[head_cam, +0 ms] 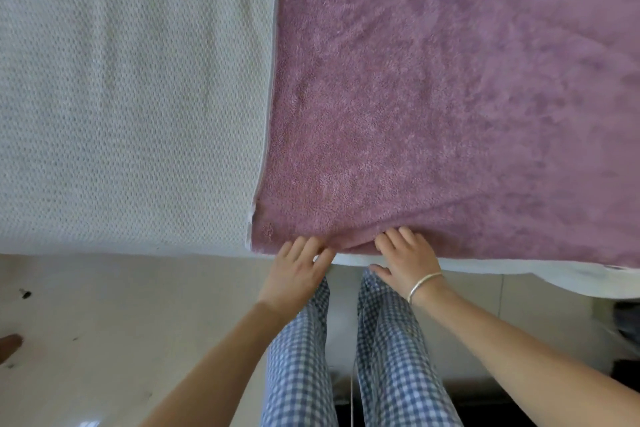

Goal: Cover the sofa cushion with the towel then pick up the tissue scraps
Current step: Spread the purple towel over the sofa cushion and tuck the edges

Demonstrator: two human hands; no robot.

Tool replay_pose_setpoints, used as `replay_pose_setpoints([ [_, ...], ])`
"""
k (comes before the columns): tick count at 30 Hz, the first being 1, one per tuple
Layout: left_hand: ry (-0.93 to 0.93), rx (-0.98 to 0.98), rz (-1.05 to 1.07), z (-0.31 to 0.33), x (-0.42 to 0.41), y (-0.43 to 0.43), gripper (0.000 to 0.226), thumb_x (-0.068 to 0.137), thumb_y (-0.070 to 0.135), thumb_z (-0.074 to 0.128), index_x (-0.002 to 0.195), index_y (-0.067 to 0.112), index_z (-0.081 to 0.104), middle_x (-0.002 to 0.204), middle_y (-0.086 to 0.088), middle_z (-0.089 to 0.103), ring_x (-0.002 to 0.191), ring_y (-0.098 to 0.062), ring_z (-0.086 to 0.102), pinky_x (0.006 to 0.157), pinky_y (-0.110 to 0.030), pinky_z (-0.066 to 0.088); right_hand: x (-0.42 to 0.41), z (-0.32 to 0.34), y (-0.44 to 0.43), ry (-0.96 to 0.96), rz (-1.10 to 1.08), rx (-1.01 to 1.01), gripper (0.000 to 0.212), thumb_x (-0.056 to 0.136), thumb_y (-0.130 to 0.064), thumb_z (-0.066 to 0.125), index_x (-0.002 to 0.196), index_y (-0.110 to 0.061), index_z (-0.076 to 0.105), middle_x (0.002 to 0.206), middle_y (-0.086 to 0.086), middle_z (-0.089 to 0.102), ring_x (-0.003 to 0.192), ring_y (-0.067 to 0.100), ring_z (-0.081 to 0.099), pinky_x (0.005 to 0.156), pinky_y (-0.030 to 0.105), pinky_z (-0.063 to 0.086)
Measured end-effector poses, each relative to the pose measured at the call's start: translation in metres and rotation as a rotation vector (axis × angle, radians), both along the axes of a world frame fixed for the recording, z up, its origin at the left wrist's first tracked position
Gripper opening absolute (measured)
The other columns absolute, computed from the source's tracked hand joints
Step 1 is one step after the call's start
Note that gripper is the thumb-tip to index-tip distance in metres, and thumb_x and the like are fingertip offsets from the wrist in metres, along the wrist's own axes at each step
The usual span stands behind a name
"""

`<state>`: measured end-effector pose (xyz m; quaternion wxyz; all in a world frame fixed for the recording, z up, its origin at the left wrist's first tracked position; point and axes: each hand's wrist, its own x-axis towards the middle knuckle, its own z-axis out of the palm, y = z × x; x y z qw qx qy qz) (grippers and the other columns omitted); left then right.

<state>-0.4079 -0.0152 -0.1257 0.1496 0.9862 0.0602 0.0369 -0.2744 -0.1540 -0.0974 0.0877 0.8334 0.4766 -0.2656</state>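
Purple towel [433, 97] lies over the cushion [121, 97]; left hand [298, 267] and right hand [405, 260] (open, flat, side by side) press its near edge smooth.

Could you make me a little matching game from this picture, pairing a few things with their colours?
Things:
1. towel
2. cushion
3. trousers
4. bracelet

Colours:
A. blue and white checks
B. silver
C. purple-pink
D. off-white

Pairs: 1-C, 2-D, 3-A, 4-B
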Motion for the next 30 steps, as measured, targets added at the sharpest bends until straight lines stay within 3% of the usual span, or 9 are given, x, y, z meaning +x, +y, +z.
replay_pose_setpoints([
  [4, 0.121, 0.064, 0.022, -0.012, 0.015, -0.012, 0.039, 0.060, 0.008, 0.066, 0.089, 0.017, 0.041, 0.080, -0.002, 0.067, 0.071, -0.020, 0.052, 0.063, -0.027, 0.033, 0.007, -0.011, -0.006, -0.144, 0.029, 0.043, 0.009, 0.055, -0.014, 0.071, 0.059, -0.015, 0.063, 0.056, 0.000, 0.063, 0.053, 0.020, 0.062, 0.045, 0.021, 0.048],
  [7, 0.185, 0.119, 0.036, -0.018, 0.023, -0.010, 0.053, 0.050, 0.004, 0.079, 0.087, 0.016, 0.042, 0.078, -0.004, 0.063, 0.072, -0.020, 0.034, 0.063, -0.030, 0.027, 0.008, -0.018, -0.004, -0.168, 0.015, 0.095, 0.020, 0.066, -0.008, 0.045, 0.058, -0.014, 0.063, 0.053, 0.000, 0.062, 0.051, 0.020, 0.061, 0.044, 0.022, 0.047],
  [9, 0.181, 0.166, 0.020, -0.019, 0.026, -0.009, 0.050, 0.052, 0.003, 0.077, 0.086, 0.016, 0.043, 0.075, -0.003, 0.062, 0.071, -0.020, 0.033, 0.063, -0.029, 0.026, 0.009, -0.018, -0.005, -0.173, 0.010, 0.157, 0.008, 0.059, -0.005, 0.059, 0.056, -0.012, 0.062, 0.050, 0.002, 0.061, 0.047, 0.020, 0.059, 0.041, 0.022, 0.046],
  [13, 0.207, 0.191, -0.013, -0.011, 0.032, -0.011, 0.029, 0.056, 0.006, 0.077, 0.075, 0.016, 0.058, 0.068, -0.001, 0.062, 0.060, -0.021, 0.054, 0.056, -0.030, 0.039, 0.013, -0.014, -0.010, -0.060, -0.053, 0.206, 0.028, 0.037, -0.002, 0.083, 0.056, -0.007, 0.063, 0.050, 0.006, 0.062, 0.046, 0.021, 0.061, 0.041, 0.020, 0.047],
  [16, 0.193, 0.176, -0.023, -0.005, 0.035, -0.007, 0.005, 0.066, 0.009, 0.065, 0.068, 0.014, 0.065, 0.069, -0.003, 0.064, 0.057, -0.022, 0.058, 0.056, -0.031, 0.038, 0.014, -0.011, -0.011, 0.001, -0.071, 0.230, 0.026, 0.043, -0.001, 0.081, 0.061, -0.003, 0.061, 0.056, 0.011, 0.063, 0.052, 0.025, 0.062, 0.044, 0.027, 0.050],
  [19, 0.120, 0.159, -0.074, 0.001, 0.033, -0.005, 0.015, 0.075, 0.015, 0.053, 0.069, 0.012, 0.066, 0.070, -0.004, 0.065, 0.057, -0.022, 0.059, 0.061, -0.030, 0.027, 0.012, -0.008, -0.017, 0.054, -0.135, 0.295, 0.021, 0.052, 0.005, 0.074, 0.065, 0.001, 0.058, 0.056, 0.016, 0.060, 0.050, 0.029, 0.058, 0.044, 0.032, 0.047],
  [23, 0.082, 0.166, -0.135, 0.008, 0.029, -0.016, 0.010, 0.076, 0.015, 0.050, 0.080, 0.013, 0.059, 0.071, -0.001, 0.066, 0.058, -0.021, 0.060, 0.062, -0.030, 0.028, 0.010, -0.005, -0.019, 0.011, -0.172, 0.280, 0.028, 0.046, 0.008, 0.079, 0.065, 0.000, 0.060, 0.050, 0.011, 0.059, 0.041, 0.025, 0.056, 0.033, 0.022, 0.040],
  [27, 0.115, 0.110, -0.118, 0.010, 0.044, -0.031, 0.015, 0.077, 0.008, 0.037, 0.089, 0.015, 0.041, 0.069, 0.002, 0.065, 0.057, -0.018, 0.060, 0.057, -0.028, 0.043, 0.014, -0.007, -0.011, -0.003, -0.165, 0.280, 0.026, 0.054, 0.003, 0.081, 0.073, 0.001, 0.065, 0.057, 0.014, 0.064, 0.044, 0.027, 0.062, 0.030, 0.022, 0.041],
  [30, 0.153, 0.002, -0.076, 0.011, 0.059, -0.030, 0.015, 0.081, 0.017, 0.037, 0.083, 0.012, 0.051, 0.062, -0.002, 0.062, 0.053, -0.020, 0.060, 0.045, -0.025, 0.049, 0.023, -0.009, -0.005, 0.027, -0.127, 0.319, 0.021, 0.068, -0.007, 0.078, 0.079, 0.003, 0.063, 0.065, 0.018, 0.065, 0.041, 0.031, 0.063, 0.029, 0.025, 0.041],
])
